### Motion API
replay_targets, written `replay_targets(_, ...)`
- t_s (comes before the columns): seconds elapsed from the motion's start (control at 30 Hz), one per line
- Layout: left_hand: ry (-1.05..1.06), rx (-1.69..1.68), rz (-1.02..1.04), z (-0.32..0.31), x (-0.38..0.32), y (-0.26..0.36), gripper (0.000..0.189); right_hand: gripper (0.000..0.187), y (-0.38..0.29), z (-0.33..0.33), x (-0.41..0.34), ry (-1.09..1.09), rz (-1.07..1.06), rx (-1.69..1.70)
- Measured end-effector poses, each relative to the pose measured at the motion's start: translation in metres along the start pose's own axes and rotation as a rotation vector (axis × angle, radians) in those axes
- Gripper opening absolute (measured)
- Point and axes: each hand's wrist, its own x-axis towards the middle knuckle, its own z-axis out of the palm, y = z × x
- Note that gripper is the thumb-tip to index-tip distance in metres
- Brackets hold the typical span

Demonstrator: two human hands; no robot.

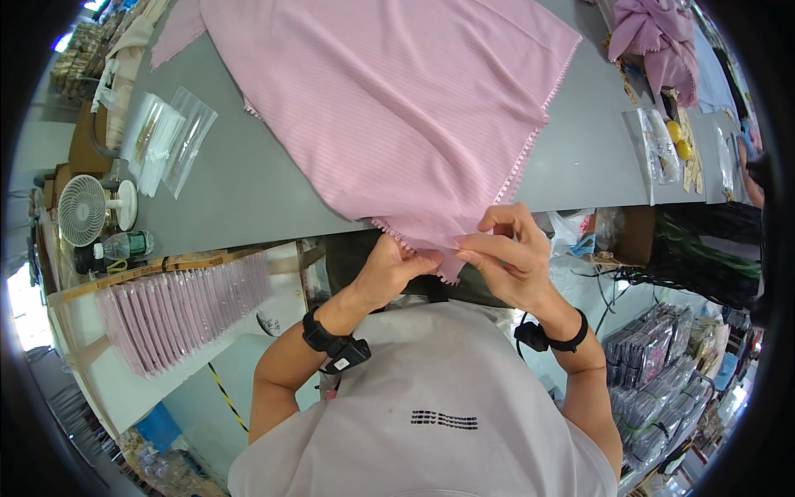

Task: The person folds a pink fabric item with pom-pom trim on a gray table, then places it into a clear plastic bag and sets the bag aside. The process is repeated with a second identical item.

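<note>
A large pink cloth (pixel 385 105) with a looped trim along its edges spreads over the grey table (pixel 248 192). Its near corner hangs past the table's front edge, close to my body. My left hand (pixel 391 270) grips the trimmed edge of that corner between thumb and fingers. Just to the right, my right hand (pixel 512 255) pinches the same corner with thumb and index finger, the other fingers curled. The two hands are a short way apart, with gathered fabric between them. What lies under the cloth is hidden.
At left are clear plastic bags (pixel 158 143), a small white fan (pixel 87 208) and a plastic bottle (pixel 127 245). Packed pink items (pixel 186 304) stand in a row on a lower shelf. At right lie a bunched pink cloth (pixel 661 43), yellow round objects (pixel 682 149) and bagged stacks (pixel 646 348).
</note>
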Motion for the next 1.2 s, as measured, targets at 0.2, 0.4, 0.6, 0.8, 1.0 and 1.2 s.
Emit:
replay_targets(0.2,-0.046,-0.245,0.032,0.007,-0.001,0.011,0.036,0.033,0.002,-0.007,-0.01,-0.008,-0.21,-0.01)
replay_targets(0.4,-0.019,-0.357,0.061,0.024,0.005,0.017,0.046,0.05,0.005,-0.003,-0.013,-0.001,-0.28,-0.187)
replay_targets(0.6,-0.083,-0.345,0.049,0.03,0.012,0.027,0.051,0.051,0.013,-0.004,-0.006,0.088,-0.387,-0.375)
replay_targets(0.8,-0.176,-0.263,0.045,0.032,0.022,0.051,0.054,0.047,0.012,-0.018,-0.004,0.109,-0.432,-0.453)
replay_targets(1.0,0.007,-0.228,0.19,0.035,0.044,0.087,0.054,0.031,-0.002,-0.049,-0.017,0.321,-0.415,-0.412)
replay_targets(1.2,0.192,-0.373,0.607,0.029,0.082,0.139,0.058,0.015,0.0,-0.074,-0.032,0.381,-0.404,-0.248)
